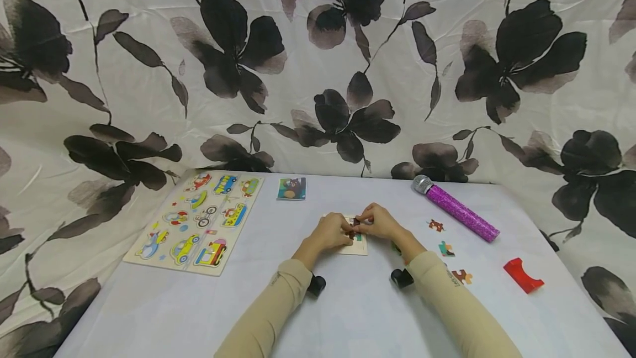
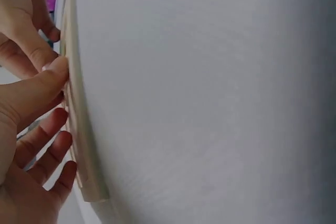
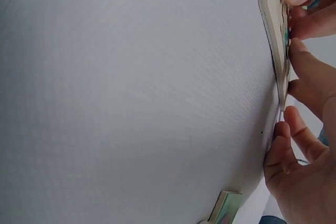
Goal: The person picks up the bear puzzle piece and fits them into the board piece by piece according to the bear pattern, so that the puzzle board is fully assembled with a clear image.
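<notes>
On the white table in front of me lies a small wooden puzzle board (image 1: 360, 248) with brown and teal picture pieces on it, seen edge-on in both wrist views. My left hand (image 1: 330, 231) comes in from the board's left side, its thumb and forefinger pinching at a brown puzzle piece (image 1: 351, 233). From the other side, the thumb and forefinger of my right hand (image 1: 380, 222) grip a dark piece (image 1: 356, 221) near the top of the board. Both sets of fingertips meet closely there and partly hide the pieces. The remaining left fingers (image 2: 55, 148) spread loosely beside the board.
Loose puzzle pieces (image 1: 446, 248) lie right of my right arm, some partly behind it. Farther right are a purple glitter microphone (image 1: 462, 211) and a red curved block (image 1: 523, 276). A vehicle puzzle board (image 1: 166, 236) lies left, and a small picture card (image 1: 291, 189) at the back.
</notes>
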{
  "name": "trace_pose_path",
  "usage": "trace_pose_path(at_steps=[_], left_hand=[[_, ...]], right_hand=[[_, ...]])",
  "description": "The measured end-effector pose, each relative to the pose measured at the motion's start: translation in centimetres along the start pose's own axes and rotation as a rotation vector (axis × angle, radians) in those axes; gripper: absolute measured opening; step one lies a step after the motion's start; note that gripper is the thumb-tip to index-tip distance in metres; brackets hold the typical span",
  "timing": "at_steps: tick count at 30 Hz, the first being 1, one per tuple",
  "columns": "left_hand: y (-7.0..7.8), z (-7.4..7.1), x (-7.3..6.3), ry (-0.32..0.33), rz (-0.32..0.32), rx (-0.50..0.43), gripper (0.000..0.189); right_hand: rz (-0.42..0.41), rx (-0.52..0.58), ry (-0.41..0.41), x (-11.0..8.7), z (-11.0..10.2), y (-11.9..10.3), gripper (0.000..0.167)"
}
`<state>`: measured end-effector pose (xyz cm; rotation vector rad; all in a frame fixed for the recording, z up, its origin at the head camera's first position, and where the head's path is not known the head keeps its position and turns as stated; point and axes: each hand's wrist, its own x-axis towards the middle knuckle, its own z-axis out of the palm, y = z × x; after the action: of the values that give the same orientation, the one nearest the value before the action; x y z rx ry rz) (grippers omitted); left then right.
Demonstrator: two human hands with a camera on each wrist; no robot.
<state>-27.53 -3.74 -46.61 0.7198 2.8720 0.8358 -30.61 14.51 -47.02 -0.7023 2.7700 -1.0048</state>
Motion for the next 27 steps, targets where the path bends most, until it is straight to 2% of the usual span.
trace_pose_path(at_steps=[4,12,18,27], left_hand=[[-0.18,-0.07,0.12,0.011,-0.005,-0.030,0.027],[-0.25,-0.02,0.37,0.047,-0.082,-0.021,0.027],[-0.17,0.39,0.38,0.042,-0.091,-0.066,0.021],[0.49,0.77,0.04,0.028,-0.101,-0.081,0.015]], right_hand=[[0.013,0.002,-0.011,-0.01,0.01,-0.05,0.035],[0.027,0.000,-0.002,0.09,0.07,0.16,0.034],[0.025,0.005,0.008,0.01,-0.05,-0.20,0.034],[0.053,0.034,0.029,0.26,-0.03,0.04,0.032]])
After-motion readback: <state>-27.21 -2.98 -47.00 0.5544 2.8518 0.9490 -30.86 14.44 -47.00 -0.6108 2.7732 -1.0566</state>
